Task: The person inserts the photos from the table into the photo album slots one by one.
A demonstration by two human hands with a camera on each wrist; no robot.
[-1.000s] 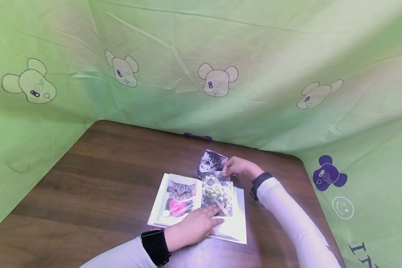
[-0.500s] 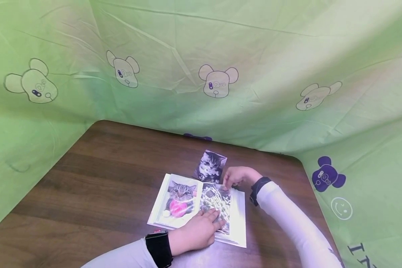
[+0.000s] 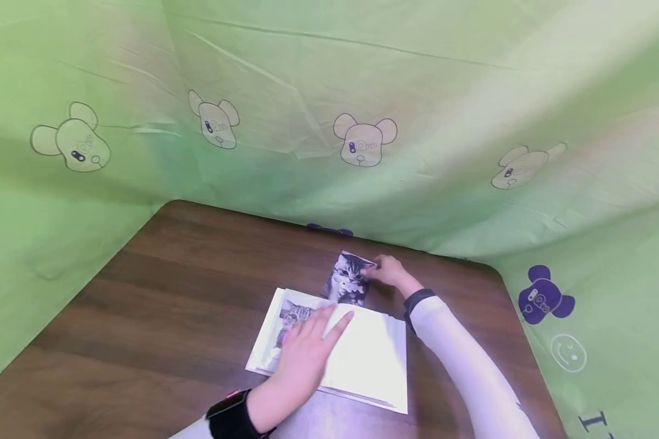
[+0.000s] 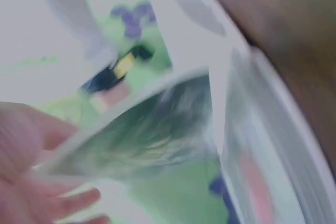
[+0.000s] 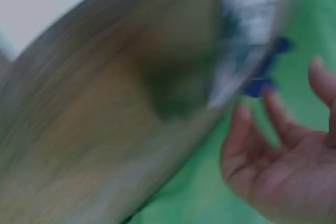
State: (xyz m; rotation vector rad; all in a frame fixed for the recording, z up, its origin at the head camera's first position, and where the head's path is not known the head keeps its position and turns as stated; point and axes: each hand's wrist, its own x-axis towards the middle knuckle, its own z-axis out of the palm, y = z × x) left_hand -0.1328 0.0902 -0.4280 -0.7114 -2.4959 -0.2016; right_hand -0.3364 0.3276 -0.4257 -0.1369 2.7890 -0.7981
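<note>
An album (image 3: 365, 360) lies spread on the table, its right-hand page white. My left hand (image 3: 302, 353) is over its middle with straight fingers, above the left-hand page's cat picture (image 3: 292, 317). In the left wrist view a raised album page (image 4: 152, 135) runs between the thumb and fingers of that hand, blurred. Behind the album lies a loose kitten photo (image 3: 348, 277). My right hand (image 3: 387, 271) is at the photo's right edge; in the right wrist view its fingers are spread and relaxed, near the photo (image 5: 244, 35). Whether they touch it is unclear.
The brown wooden table (image 3: 198, 292) extends around the album. A green curtain (image 3: 285, 91) printed with bear heads hangs behind and beside it. A small red thing (image 3: 233, 394) shows beside the left wristband.
The page with the cactus picture has been lifted off the right side, showing a white page. My left hand has shifted left; my right hand has moved from the album up to the kitten photo.
</note>
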